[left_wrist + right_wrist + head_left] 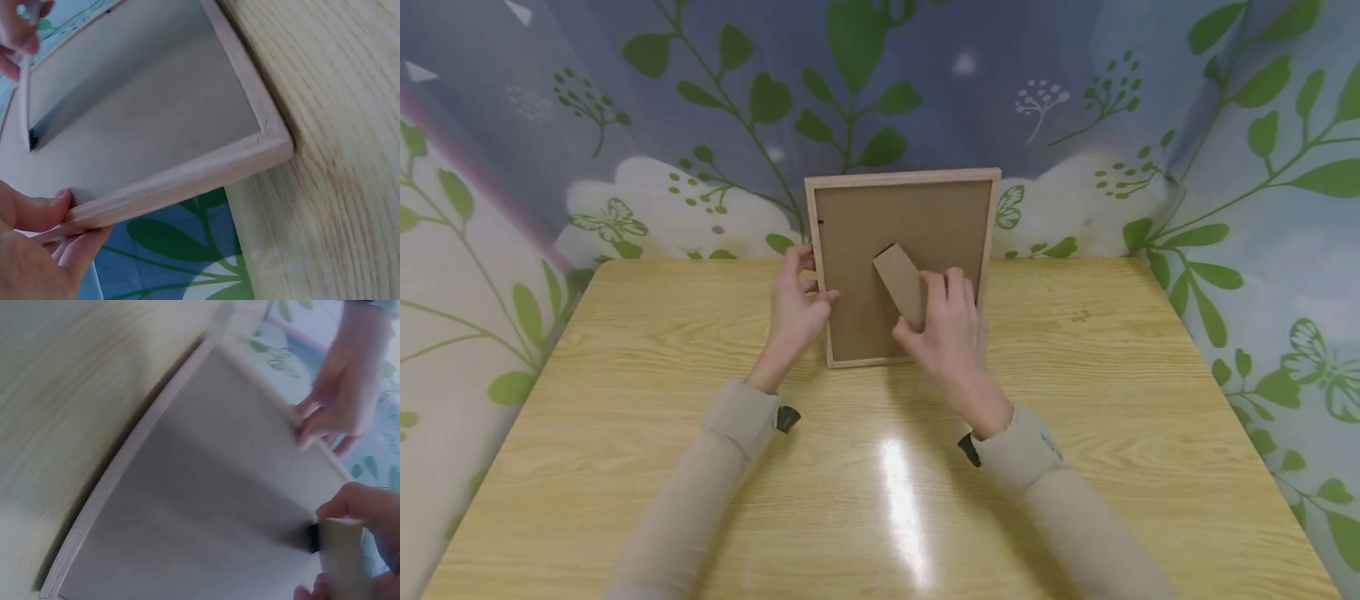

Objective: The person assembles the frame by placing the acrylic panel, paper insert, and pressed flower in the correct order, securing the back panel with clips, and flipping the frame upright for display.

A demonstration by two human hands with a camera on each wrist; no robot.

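Note:
A picture frame (857,308) with a light wood border stands upright on the table, its brown backing board facing me. From the middle of the back a flat brown easel leg (897,279) sticks out, tilted away from the board. My left hand (797,307) pinches the left border, its thumb on the backing and its fingers behind. My right hand (951,337) holds the easel leg between thumb and fingers. In the right wrist view the leg (344,556) stands off the board beside a dark hinge. The front of the frame is hidden.
The pale wood-grain table (662,467) runs back to a curtain (760,125) printed with leaves and butterflies, close behind the frame. More printed cloth hangs at the left and right sides. A bright glare streak (902,508) lies on the tabletop.

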